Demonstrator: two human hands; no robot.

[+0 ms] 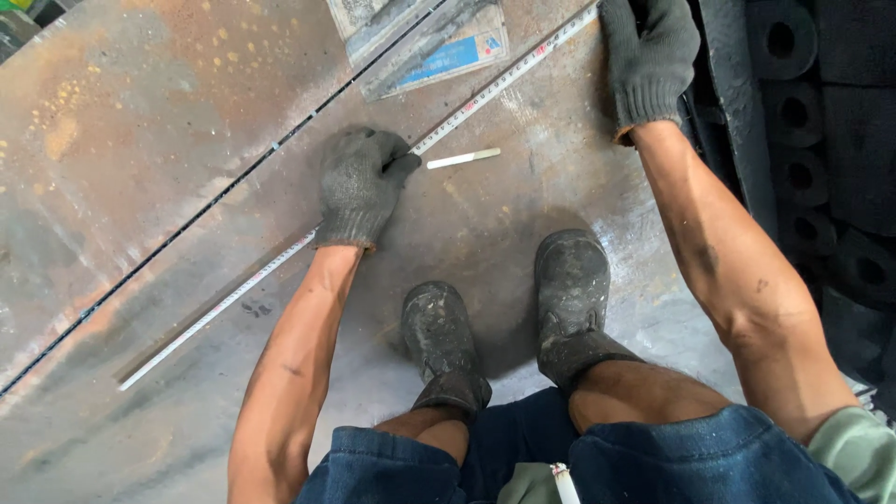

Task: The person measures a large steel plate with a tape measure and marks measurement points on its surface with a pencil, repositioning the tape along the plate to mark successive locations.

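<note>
**Two gloved hands pressing a tape measure onto a steel plate**

Nearest to the camera, blue shorts (597, 462) over bent knees, with a white cigarette-like stick (564, 483) lying between the legs. Just beyond, two worn dark boots (509, 317) planted on the rusty steel plate (131, 140), below and to the right of the left fingers.

Further out, the left hand (359, 182) in a grey knitted glove, fingers bent downward and pressing on the tape measure (233, 299); not wrapped around it, only holding it flat against the plate. Tape running as a long white strip from the lower left, under the left fingers, then up and to the right toward the other hand. Just right of the left fingertips, a short piece of white chalk (464, 159), lying free on the plate, not touched.

Above the left fingers, a thin dark line (187, 222) crossing the plate diagonally, nearly parallel to the tape. Beyond the fingertips, flat metal rulers (420, 42) on a blue-and-white sheet.

Farthest, the right hand (649, 56) in the same kind of glove, fingers stretched flat at the far end of the tape near the plate edge; impossible to tell if gripping anything. To the right of these fingers, dark stacked blocks with round holes (793, 103)
</note>
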